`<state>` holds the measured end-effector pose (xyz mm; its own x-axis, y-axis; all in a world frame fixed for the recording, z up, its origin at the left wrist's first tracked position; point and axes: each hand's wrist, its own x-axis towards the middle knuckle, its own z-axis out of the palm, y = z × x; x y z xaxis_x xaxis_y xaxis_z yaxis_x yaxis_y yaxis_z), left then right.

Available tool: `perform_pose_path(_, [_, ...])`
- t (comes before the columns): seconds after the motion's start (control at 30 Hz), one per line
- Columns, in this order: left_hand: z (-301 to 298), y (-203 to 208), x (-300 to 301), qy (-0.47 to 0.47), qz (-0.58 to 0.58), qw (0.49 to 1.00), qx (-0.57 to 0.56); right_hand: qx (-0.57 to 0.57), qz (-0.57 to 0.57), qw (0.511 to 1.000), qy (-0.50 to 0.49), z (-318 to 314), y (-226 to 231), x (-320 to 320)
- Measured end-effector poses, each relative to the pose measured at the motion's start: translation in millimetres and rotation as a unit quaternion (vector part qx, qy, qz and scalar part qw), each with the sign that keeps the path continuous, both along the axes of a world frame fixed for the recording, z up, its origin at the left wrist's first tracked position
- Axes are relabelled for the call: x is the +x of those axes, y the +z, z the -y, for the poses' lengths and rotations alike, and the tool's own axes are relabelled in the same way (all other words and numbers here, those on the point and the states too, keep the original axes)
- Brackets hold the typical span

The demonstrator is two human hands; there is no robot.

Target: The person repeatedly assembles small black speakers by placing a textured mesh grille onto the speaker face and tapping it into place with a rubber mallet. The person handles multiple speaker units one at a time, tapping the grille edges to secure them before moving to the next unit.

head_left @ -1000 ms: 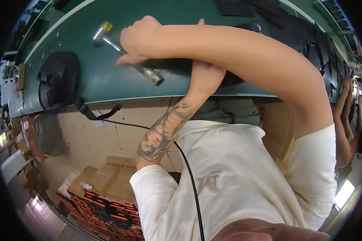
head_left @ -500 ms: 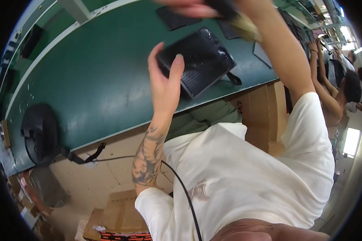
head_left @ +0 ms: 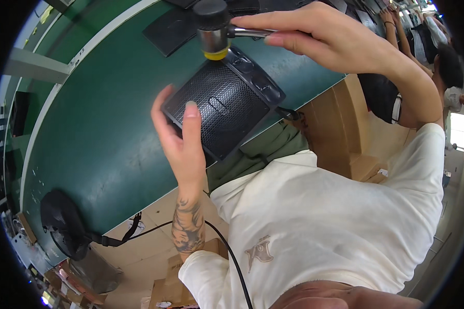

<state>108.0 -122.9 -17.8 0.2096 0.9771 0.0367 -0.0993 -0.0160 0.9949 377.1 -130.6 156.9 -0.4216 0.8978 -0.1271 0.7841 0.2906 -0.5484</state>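
Observation:
A black box-shaped speaker (head_left: 227,105) with a honeycomb mesh front lies tilted at the table's near edge. Its panel with round recesses (head_left: 255,74) runs along the upper right side. My left hand (head_left: 180,139) grips the lower left side, thumb on the mesh and fingers around the edge. A double-faced mallet (head_left: 213,37), with a black face up and a yellow face down, is in my right hand (head_left: 325,38). The yellow face is at the speaker's upper corner; whether it touches I cannot tell. A black strap (head_left: 288,113) sticks out at the speaker's right.
Flat black panels (head_left: 172,31) lie on the green table (head_left: 113,123) beyond the speaker. A black bag-like object (head_left: 62,221) with a strap sits at the left end. Cardboard boxes (head_left: 335,123) stand below the table. Another person (head_left: 443,67) is at the right.
My right hand has brought the mallet from the upper right over to the speaker's upper corner. My left hand and the speaker now appear lower and further left as the view has shifted.

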Motion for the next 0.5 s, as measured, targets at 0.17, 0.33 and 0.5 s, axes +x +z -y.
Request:
perform_pose_path(0.17, [1, -2, 1, 0.012, 0.01, 1.0, 0.014, -0.042, -0.007, 0.999, -0.001, -4, 8, -16])
perform_pose_path(0.33, [2, 1, 4, 0.02, 0.01, 1.0, 0.015, -0.094, 0.003, 0.995, -0.01, -16, 11, -12])
perform_pose_path(0.5, [4, 3, 3, 0.029, 0.008, 1.0, 0.001, -0.01, -0.008, 1.0, -0.005, -12, 23, -14])
